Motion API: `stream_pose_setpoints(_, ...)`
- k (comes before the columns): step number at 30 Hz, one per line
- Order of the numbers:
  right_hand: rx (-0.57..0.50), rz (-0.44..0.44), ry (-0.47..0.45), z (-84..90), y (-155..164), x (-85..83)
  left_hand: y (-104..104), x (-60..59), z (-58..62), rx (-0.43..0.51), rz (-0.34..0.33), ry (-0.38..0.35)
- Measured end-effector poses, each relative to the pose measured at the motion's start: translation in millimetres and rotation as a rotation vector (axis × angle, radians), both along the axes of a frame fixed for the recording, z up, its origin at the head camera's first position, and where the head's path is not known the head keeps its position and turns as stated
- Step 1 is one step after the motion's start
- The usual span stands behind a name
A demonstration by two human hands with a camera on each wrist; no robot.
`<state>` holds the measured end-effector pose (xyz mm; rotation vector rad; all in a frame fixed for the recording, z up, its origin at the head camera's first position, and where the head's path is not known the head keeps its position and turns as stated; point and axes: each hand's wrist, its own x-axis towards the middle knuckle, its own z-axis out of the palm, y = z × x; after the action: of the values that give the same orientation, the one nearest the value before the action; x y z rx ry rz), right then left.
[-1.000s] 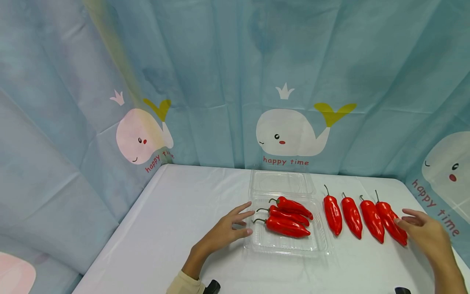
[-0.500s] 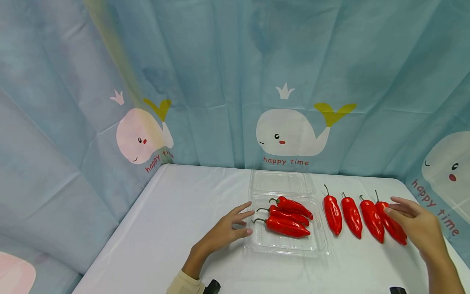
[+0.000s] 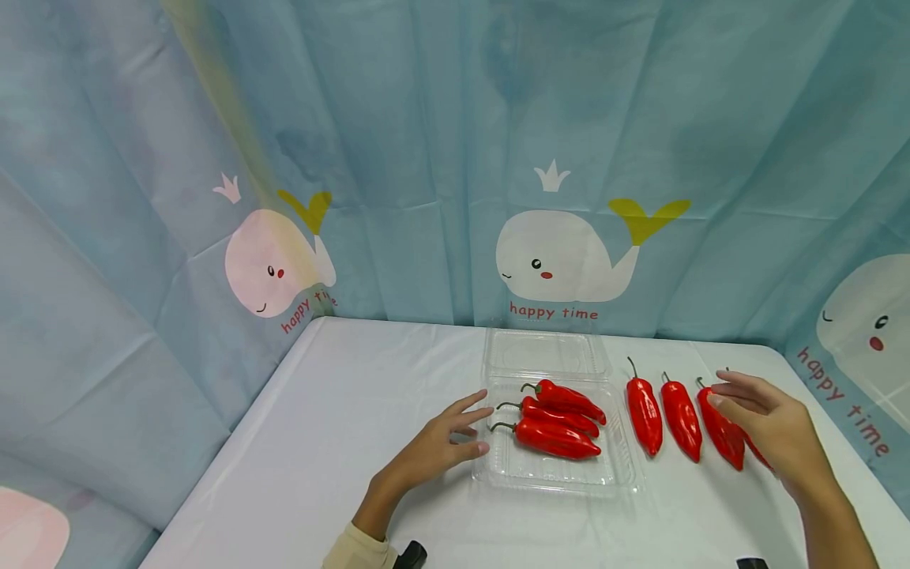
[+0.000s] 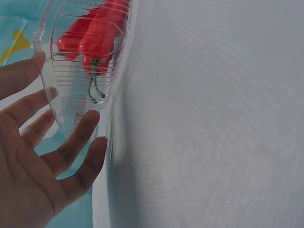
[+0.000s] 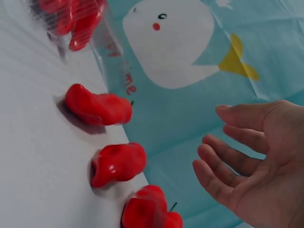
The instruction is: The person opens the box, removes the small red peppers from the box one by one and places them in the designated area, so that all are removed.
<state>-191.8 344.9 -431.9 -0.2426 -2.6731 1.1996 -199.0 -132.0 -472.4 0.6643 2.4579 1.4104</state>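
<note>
A clear plastic clamshell box (image 3: 618, 474) lies open on the white table, with three red peppers (image 3: 558, 419) in its tray. My left hand (image 3: 444, 442) rests open against the box's left side, fingers (image 4: 78, 142) touching the clear wall (image 4: 71, 95). To the right of the box lies a row of red peppers (image 3: 643, 407). My right hand (image 3: 764, 419) hovers open over the right end of that row, above the third pepper (image 3: 721, 431), and hides most of the fourth. In the right wrist view the open hand (image 5: 247, 161) hangs above the peppers (image 5: 116, 164).
The box's clear lid (image 3: 543, 353) lies flat behind the tray. A blue whale-print curtain (image 3: 554, 261) encloses the table on the back and both sides. The table's right edge (image 3: 863, 474) runs close to my right hand. Dark objects (image 3: 411, 555) sit at the near edge.
My right hand has moved left and slightly away from me along the pepper row, from the rightmost pepper to over the third. The left hand has stayed put.
</note>
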Motion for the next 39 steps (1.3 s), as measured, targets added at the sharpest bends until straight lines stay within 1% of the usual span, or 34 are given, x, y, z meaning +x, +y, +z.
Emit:
stream_pose_setpoints(5, -0.035, 0.062, 0.029, 0.9, -10.5, 0.5, -0.1, 0.2, -0.2, 0.000, -0.002, 0.000)
stream_pose_setpoints(9, -0.042, 0.086, 0.054, 1.0, -18.4, 0.9, -0.3, 0.0, -0.1, 0.001, 0.000, -0.004)
stream_pose_setpoints(16, -0.062, 0.113, 0.035, 0.5, -30.2, 0.2, -0.8, -1.0, -0.9, 0.003, 0.005, -0.014)
stream_pose_setpoints(23, -0.127, 0.197, 0.075, 2.1, -34.4, 0.1, -0.4, -0.3, 0.0, 0.003, 0.004, -0.017)
stream_pose_setpoints(28, -0.171, 0.262, 0.061, 4.7, -38.4, -1.7, 0.4, -0.6, 1.7, -0.002, 0.007, -0.015)
stream_pose_setpoints(35, -0.167, 0.272, 0.019, 4.5, -50.8, -2.6, 0.9, -0.5, 1.7, -0.004, 0.005, -0.013)
stream_pose_setpoints(39, -0.189, 0.296, 0.024, 3.9, -58.0, -1.4, 1.0, -0.3, 1.6, -0.003, 0.001, -0.009)
